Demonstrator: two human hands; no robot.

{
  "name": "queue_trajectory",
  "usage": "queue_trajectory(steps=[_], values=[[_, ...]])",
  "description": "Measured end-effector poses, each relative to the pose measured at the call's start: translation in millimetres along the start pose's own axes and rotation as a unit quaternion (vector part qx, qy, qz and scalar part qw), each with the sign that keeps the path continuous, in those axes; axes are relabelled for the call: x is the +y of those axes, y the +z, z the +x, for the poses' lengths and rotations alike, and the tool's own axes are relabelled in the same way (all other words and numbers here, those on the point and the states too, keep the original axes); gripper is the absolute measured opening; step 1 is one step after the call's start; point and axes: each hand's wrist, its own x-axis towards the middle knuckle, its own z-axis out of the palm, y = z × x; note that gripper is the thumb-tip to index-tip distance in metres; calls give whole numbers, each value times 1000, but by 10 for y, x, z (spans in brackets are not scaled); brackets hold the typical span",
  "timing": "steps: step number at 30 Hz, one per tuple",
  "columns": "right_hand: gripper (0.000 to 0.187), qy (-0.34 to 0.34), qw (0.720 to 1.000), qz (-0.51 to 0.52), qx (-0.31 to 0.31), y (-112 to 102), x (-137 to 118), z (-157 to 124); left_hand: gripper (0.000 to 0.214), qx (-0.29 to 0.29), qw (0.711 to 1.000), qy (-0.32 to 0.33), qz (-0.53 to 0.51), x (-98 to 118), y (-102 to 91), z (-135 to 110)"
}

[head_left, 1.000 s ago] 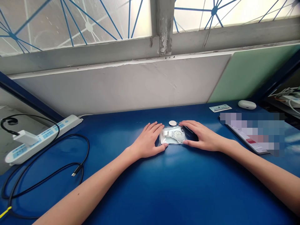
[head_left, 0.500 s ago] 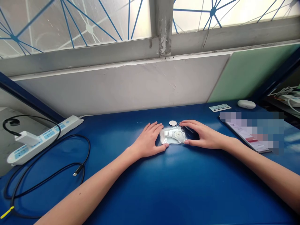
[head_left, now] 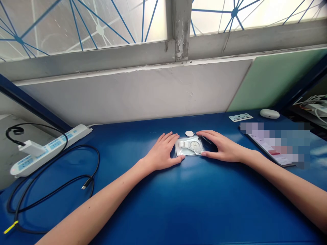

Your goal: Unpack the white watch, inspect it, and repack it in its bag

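Note:
A white wristwatch [head_left: 195, 146] lies inside a clear plastic bag [head_left: 182, 152] on the blue table. At the bag's left edge my left hand [head_left: 163, 153] rests with its fingers stretched out and its thumb by the near corner. My right hand [head_left: 221, 146] is curved around the right side, thumb and fingers apart, the thumb tip by the bag's near right corner. Neither hand grips the bag. Just beyond the bag is a small white round disc [head_left: 189, 133]. A thin dark object [head_left: 206, 140] shows partly under my right fingers; its kind is unclear.
On the left, a white power strip [head_left: 52, 149] holds a white charger [head_left: 32, 148], with a black cable [head_left: 51, 197] looped on the blue table [head_left: 178, 211]. Toward the right are a card [head_left: 240, 117], a white earbud case [head_left: 269, 114] and a partly blurred phone [head_left: 270, 149].
The view has shifted very slightly. Both hands and the bagged wristwatch keep the same positions on the table.

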Motion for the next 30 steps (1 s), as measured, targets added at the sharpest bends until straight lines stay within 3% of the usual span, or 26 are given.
queue_trajectory(steps=[10,17,30], values=[[72,4,1000,-5,-6,-9,-17,-10,82,10,1000,-12,-4,-8,8,7],[70,9,1000,-5,-20,-21,-11,-8,84,-41,999,17,7,-121,-75,-19],[69,-10,999,-45,-22,-9,-41,-3,79,-36,999,19,34,-94,-57,-27]])
